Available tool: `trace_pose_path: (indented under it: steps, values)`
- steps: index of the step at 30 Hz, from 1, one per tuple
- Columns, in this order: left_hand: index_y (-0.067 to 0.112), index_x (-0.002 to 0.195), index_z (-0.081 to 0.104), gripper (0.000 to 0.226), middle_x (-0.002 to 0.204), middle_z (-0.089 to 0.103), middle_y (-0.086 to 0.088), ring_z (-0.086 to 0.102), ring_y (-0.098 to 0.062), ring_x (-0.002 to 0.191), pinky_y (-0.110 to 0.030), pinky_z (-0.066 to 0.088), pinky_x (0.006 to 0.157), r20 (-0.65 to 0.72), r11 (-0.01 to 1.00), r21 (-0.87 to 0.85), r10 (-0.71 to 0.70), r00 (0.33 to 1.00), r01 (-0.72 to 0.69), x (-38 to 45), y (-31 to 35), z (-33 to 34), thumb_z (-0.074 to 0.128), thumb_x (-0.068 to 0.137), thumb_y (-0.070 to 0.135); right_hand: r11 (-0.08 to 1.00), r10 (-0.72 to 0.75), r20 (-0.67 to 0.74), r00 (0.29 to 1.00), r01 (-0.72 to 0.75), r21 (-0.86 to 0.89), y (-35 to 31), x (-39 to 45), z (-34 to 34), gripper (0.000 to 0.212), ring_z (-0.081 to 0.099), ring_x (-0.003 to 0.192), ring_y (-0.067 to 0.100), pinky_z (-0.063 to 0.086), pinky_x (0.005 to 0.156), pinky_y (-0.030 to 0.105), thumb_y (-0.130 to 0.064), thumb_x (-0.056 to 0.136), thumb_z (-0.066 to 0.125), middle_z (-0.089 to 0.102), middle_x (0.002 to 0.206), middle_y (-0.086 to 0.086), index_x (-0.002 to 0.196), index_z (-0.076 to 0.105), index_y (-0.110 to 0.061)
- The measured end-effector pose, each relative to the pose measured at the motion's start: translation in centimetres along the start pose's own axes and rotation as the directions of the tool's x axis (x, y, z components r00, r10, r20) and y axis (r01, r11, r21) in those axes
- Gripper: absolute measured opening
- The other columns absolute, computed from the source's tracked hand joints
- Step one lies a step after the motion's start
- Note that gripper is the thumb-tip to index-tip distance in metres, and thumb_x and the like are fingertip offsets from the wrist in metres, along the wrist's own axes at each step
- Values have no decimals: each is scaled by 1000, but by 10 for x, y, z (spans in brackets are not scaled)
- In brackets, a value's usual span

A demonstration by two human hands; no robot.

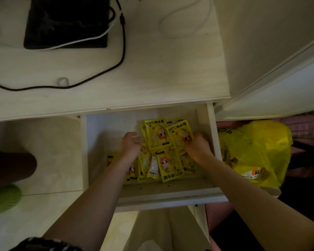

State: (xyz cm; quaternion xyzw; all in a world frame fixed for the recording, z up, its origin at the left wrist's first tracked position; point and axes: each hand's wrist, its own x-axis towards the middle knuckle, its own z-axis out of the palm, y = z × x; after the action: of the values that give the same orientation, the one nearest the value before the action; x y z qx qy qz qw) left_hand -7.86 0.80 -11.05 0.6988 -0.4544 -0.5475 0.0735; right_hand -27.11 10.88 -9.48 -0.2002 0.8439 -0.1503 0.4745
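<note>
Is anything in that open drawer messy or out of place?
Somewhat. The yellow packets lie in a loose, overlapping heap in the drawer, tilted every which way, and one pale packet shows a white face among them. Nothing looks torn or spilled.

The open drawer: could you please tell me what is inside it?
The drawer holds a pile of yellow packets printed with a cartoon figure. The left hand rests among them; the right hand grips some. Whatever lies beneath the pile and hands is covered.
</note>
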Motion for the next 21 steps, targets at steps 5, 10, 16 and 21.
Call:
trace_pose_path:
  steps: [5, 10, 16, 21]
  values:
    - [6, 118, 56, 33, 109, 69, -13, 63, -21, 85, -24, 50, 63, -41, 981, 177, 92, 995, -84, -33, -4, -21, 54, 87, -4, 995, -63, 10, 998, 64, -83, 3, -24, -7, 23, 63, 76, 24, 45, 54, 25, -20, 93, 50, 65, 96, 11, 113, 52, -9]
    - [13, 117, 59, 27, 101, 69, -3, 65, -19, 70, -13, 44, 45, -77, 947, 272, 199, 977, -172, -79, -4, -38, 55, 91, 12, 971, -155, 30, 987, 158, -182, -1, -63, -17, 29, 63, 86, 29, 53, 66, 37, -14, 90, 49, 63, 102, 11, 119, 49, -9]
    - [11, 116, 61, 25, 100, 71, -4, 62, -13, 80, -22, 44, 69, -145, 932, 290, 270, 952, -220, -140, -17, -66, 60, 91, 13, 893, -297, 134, 946, 324, -311, -19, -110, -15, 22, 58, 72, 20, 48, 58, 31, -15, 93, 45, 58, 87, 5, 113, 50, -8]
    - [14, 112, 66, 23, 100, 73, -6, 67, -21, 90, -26, 50, 77, -257, 943, 250, 281, 925, -218, -182, -50, -93, 63, 89, 17, 810, -390, 210, 896, 443, -385, -41, -151, 9, 32, 63, 79, 26, 53, 65, 38, -17, 96, 44, 62, 102, 11, 127, 46, -9]
